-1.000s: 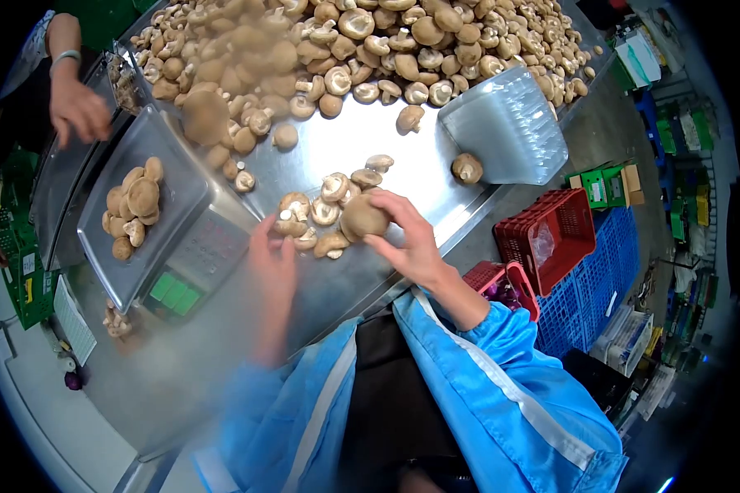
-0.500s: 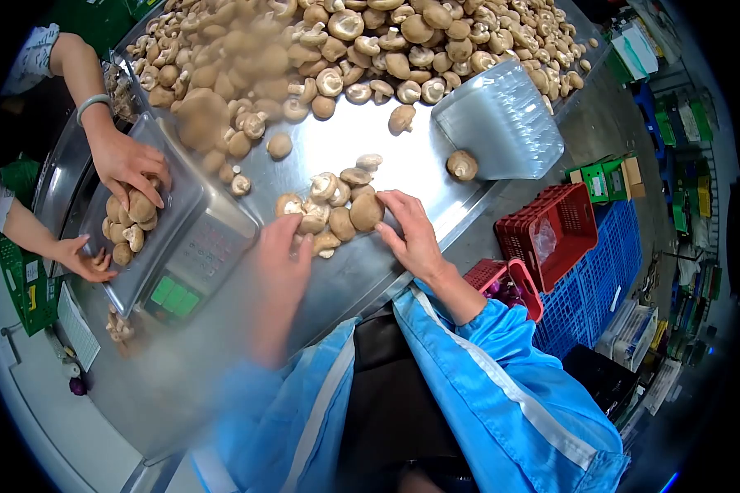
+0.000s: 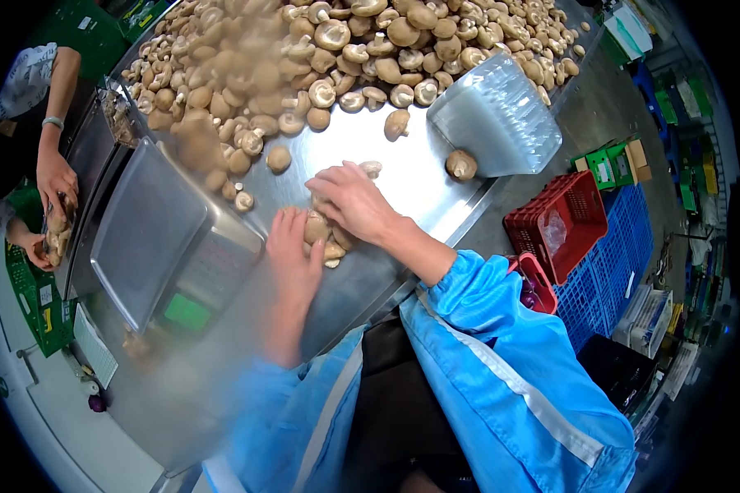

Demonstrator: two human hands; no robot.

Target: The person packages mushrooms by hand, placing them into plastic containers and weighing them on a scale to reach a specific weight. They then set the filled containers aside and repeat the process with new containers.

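Observation:
A small cluster of shiitake mushrooms [image 3: 316, 228] lies on the metal table between my two hands. My left hand [image 3: 294, 259] cups its left side, fingertips pressed against the caps. From the upper right, my right hand [image 3: 349, 197] curls over the cluster, with its fingers wrapped on the mushrooms and hiding several of them. One loose mushroom [image 3: 371, 169] sits just beyond my right hand. Another single mushroom [image 3: 279, 158] lies above my left hand. Part of the left side of the view is blurred.
A large mushroom heap [image 3: 386, 49] covers the table's far side. Stacked clear trays [image 3: 497, 119] stand at right, beside a mushroom [image 3: 461, 164]. At left is a scale [image 3: 214, 263] with a clear plate [image 3: 152, 222]. A co-worker's hands [image 3: 55, 181] hold mushrooms. Red crates [image 3: 557, 222] stand on the floor.
My right hand has moved left and up over the mushroom cluster, and my hands are closer together. The co-worker's hands have lifted mushrooms off the scale and moved left.

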